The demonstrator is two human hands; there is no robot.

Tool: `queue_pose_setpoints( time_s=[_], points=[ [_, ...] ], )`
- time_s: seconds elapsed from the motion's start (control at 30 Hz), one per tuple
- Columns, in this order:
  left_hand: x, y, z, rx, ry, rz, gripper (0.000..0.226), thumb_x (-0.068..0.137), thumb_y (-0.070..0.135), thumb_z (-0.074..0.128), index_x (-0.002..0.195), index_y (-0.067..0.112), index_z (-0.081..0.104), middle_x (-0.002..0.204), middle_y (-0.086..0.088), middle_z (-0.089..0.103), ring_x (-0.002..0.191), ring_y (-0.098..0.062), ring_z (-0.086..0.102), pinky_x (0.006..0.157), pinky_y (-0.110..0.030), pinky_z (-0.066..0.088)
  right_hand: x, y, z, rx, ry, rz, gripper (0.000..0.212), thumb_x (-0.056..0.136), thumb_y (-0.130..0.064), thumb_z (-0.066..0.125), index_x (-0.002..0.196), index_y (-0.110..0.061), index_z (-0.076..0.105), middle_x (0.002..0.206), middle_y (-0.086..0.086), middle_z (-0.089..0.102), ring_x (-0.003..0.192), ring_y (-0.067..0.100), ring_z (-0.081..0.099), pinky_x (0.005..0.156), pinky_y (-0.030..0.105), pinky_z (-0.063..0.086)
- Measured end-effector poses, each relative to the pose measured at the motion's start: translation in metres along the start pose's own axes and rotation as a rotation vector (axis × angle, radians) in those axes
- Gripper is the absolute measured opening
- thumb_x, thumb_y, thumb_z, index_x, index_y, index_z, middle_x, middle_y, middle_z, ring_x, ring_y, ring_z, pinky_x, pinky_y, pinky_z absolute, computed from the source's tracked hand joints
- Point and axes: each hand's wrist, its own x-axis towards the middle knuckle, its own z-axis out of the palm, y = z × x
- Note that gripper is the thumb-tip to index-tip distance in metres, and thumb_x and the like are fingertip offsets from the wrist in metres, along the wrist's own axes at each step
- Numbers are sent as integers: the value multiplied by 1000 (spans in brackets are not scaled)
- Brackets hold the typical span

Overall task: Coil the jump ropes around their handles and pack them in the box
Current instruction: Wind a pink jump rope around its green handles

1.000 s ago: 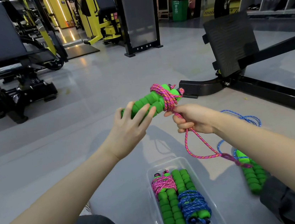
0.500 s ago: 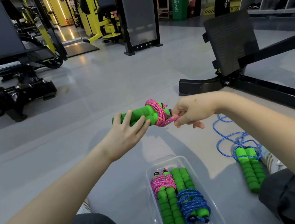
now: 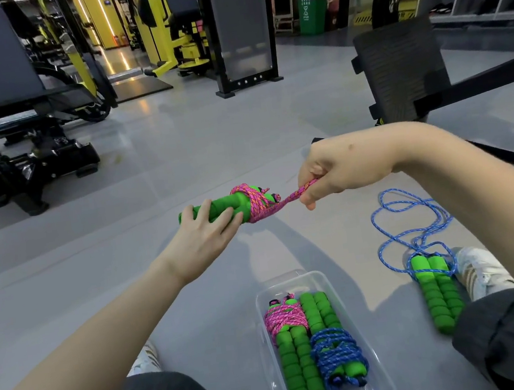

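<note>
Grey gym floor under everything. Clear box on floor near knees – pink-wound bundle inside on left, blue-wound bundle on right. Loose blue rope sprawls on floor right of box. Left hand holds handle pair in air beyond box – fingers spread, curled over top. Right hand fingers clamped on pink rope, taut from coil on handle pair.

The smooth grey gym floor carries a clear plastic box. Off to its right a blue jump rope sprawls uncoiled, its green foam handles side by side, just beside a white sneaker. A black weight machine stands farther back.
</note>
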Motion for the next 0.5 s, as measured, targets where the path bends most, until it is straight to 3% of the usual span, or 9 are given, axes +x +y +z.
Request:
queue_pose_setpoints(
  time_s=[0.13, 0.2, 0.27, 0.4, 0.5],
  points=[
    [1, 11, -7, -13, 26, 102, 61, 73, 5, 65, 129, 4, 41, 110, -12, 61, 87, -40, 59, 60, -42, 47, -11, 22, -17, 26, 113, 80, 17, 91, -31, 56, 85, -22, 69, 54, -2, 39, 49, 15, 39, 41, 27, 33],
    [-1, 22, -11, -21, 91, 204, 43, 88, 5, 41, 131, 4, 42, 115, -12, 61, 93, -43, 60, 64, -44, 49, -14, 34, -19, 54, 162, 82, 17, 90, -33, 56, 82, -24, 68, 60, 6, 42, 55, 23, 38, 43, 28, 35],
    [3, 32, -18, -47, 149, 284, 42, 95, 1, 29, 134, 5, 43, 120, -11, 59, 101, -45, 58, 70, -47, 49, -14, 45, -18, 158, 259, 34, 17, 88, -33, 60, 80, -20, 69, 63, 12, 45, 57, 24, 38, 45, 29, 37],
    [24, 57, -41, -158, 317, 311, 33, 98, 4, 40, 130, 9, 48, 121, -8, 61, 103, -44, 57, 75, -46, 47, -10, 70, -8, 352, 431, -3, 21, 80, -39, 68, 83, -19, 72, 70, 24, 47, 61, 22, 40, 54, 29, 39],
    [39, 62, -58, -199, 421, 264, 32, 97, 9, 49, 129, 10, 48, 119, -6, 64, 103, -42, 59, 77, -45, 47, -4, 96, 8, 460, 437, 90, 56, 56, -70, 71, 88, -24, 73, 79, 27, 55, 70, 25, 43, 64, 39, 34]
  ],
)
